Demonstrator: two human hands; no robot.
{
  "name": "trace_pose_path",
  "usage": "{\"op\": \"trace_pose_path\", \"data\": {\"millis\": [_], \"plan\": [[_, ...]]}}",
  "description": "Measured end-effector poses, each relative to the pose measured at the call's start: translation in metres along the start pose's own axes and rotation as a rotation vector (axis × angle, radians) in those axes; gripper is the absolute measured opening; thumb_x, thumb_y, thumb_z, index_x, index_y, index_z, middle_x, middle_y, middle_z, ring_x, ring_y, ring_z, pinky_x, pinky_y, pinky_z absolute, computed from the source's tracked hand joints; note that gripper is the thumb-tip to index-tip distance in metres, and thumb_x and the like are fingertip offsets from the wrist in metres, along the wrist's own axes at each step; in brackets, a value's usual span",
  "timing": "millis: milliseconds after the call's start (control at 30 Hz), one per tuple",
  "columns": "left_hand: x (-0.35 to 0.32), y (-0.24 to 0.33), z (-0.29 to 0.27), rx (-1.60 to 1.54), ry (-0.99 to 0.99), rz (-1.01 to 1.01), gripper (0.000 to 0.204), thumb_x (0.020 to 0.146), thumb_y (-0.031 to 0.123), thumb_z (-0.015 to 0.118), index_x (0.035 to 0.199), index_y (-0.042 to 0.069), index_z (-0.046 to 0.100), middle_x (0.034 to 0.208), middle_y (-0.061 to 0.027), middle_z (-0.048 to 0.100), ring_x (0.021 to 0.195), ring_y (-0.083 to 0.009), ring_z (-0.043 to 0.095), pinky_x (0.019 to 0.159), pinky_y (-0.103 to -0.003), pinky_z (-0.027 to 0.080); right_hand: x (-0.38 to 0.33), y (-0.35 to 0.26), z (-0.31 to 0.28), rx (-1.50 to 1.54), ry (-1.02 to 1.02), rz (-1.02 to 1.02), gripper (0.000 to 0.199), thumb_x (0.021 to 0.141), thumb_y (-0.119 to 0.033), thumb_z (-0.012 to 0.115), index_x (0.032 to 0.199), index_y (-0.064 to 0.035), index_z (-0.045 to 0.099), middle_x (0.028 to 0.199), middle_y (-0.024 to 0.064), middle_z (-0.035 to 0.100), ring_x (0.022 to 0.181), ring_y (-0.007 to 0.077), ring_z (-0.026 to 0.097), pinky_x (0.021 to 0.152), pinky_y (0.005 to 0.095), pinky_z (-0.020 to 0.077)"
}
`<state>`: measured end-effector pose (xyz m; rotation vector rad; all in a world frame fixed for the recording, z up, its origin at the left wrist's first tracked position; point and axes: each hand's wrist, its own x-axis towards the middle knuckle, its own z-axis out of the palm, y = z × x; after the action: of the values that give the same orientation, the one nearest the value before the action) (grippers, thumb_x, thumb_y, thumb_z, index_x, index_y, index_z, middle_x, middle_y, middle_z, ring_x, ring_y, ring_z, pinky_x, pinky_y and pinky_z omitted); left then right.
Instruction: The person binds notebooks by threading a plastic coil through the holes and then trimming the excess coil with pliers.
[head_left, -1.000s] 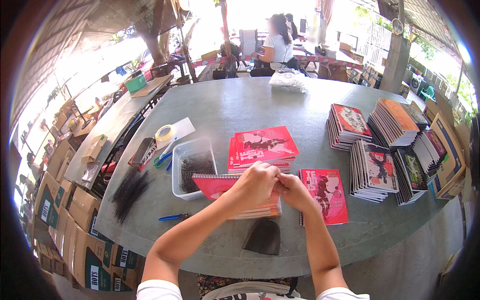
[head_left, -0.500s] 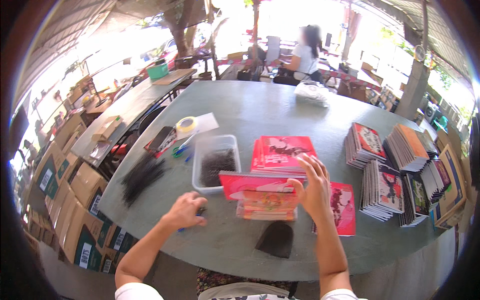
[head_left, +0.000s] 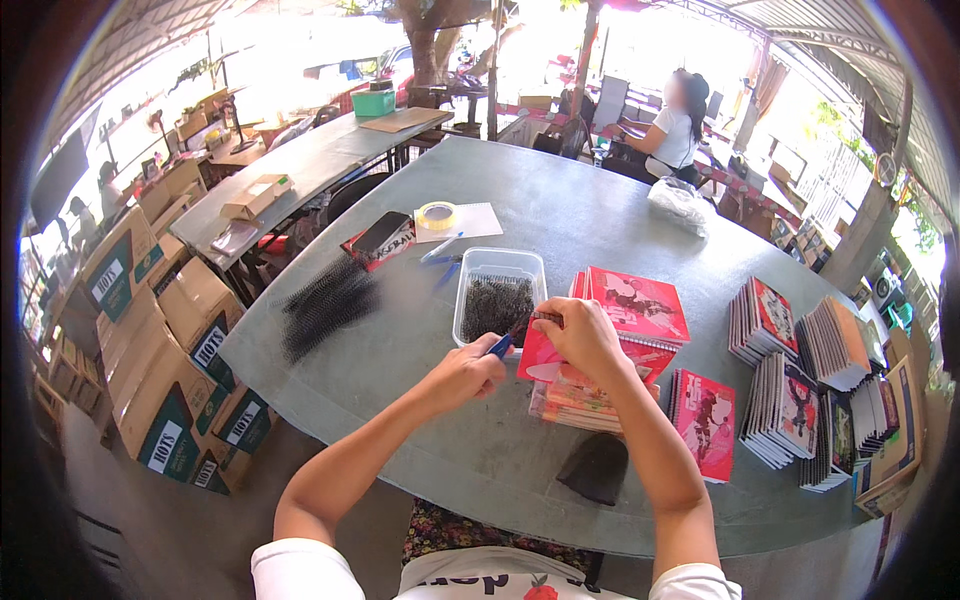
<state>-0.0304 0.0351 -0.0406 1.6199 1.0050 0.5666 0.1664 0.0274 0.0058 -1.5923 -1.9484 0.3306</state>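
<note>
Since the earlier frame, the left hand (head_left: 470, 370) is rising off the worktop (head_left: 560, 220) with blue-handled pliers (head_left: 500, 346), and the right hand (head_left: 575, 335) is shifting to the tub-side end of a red notebook (head_left: 538, 360). That worktop is spreading all around the clear tub (head_left: 461, 300), its curved near edge running beneath the forearms and its grey surface reaching from behind the tub toward the far edge. Assorted notebook stacks (head_left: 790, 400) are standing well right of the tub, close to the right edge. A red notebook pile (head_left: 640, 300) is sitting just right of the tub, leaving a narrow gap beside the rim. Loose black wire coils (head_left: 325, 310) are lying left of the tub, toward the left edge. The red notebook is resting at the tub's near right corner. There, the right hand is pinching its spine end, fingers drawn together; the left hand is closing around the pliers' handles, their tip pointing toward the spine. Whether the tip is touching wire, I cannot tell.
</note>
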Motion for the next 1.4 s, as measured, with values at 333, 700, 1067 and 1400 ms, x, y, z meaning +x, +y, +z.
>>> {"op": "trace_pose_path", "data": {"millis": [333,700,1067,1400], "plan": [[0.01,0.01,0.003,0.032,-0.05,-0.046,0.028,0.085,0.03,0.053,0.093,0.003,0.055,0.074,-0.0096,0.057,0.07,-0.0164,0.056,0.059,-0.033,0.043,0.002,0.006,0.009,0.009,0.019,0.007,0.021,0.076,-0.022,0.066,0.091,-0.0073,0.069,0.076,0.0144,0.067,0.072,0.0299,0.065,0.067,0.0378,0.0506],[0.045,0.003,-0.024,-0.159,-0.029,-0.146,0.036,0.084,0.028,0.052,0.106,-0.001,0.056,0.095,-0.0184,0.064,0.086,-0.0288,0.063,0.077,-0.037,0.048,0.019,0.012,0.015,-0.15,0.141,0.091,0.018,0.073,-0.025,0.068,0.08,-0.0079,0.065,0.074,0.0124,0.066,0.071,0.0305,0.065,0.064,0.0406,0.0501],[0.03,0.02,0.015,0.709,0.269,0.134,0.031,0.086,0.027,0.048,0.1,-0.001,0.052,0.093,-0.0225,0.059,0.091,-0.0361,0.059,0.079,-0.046,0.046,0.013,0.016,0.018,-0.247,0.202,0.05,0.016,0.072,-0.019,0.063,0.083,-0.0075,0.064,0.078,0.0147,0.066,0.072,0.0312,0.065,0.064,0.0415,0.0502],[-0.002,-0.05,-0.038,0.243,0.042,-0.063,0.035,0.083,0.031,0.06,0.104,0.003,0.06,0.073,-0.0003,0.055,0.064,-0.0097,0.049,0.06,-0.026,0.042,-0.08,0.104,-0.121,-0.013,0.046,-0.058,0.032,0.07,0.01,0.058,0.098,-0.0043,0.064,0.102,0.0159,0.063,0.095,0.0265,0.061,0.082,0.0363,0.0479]]}}
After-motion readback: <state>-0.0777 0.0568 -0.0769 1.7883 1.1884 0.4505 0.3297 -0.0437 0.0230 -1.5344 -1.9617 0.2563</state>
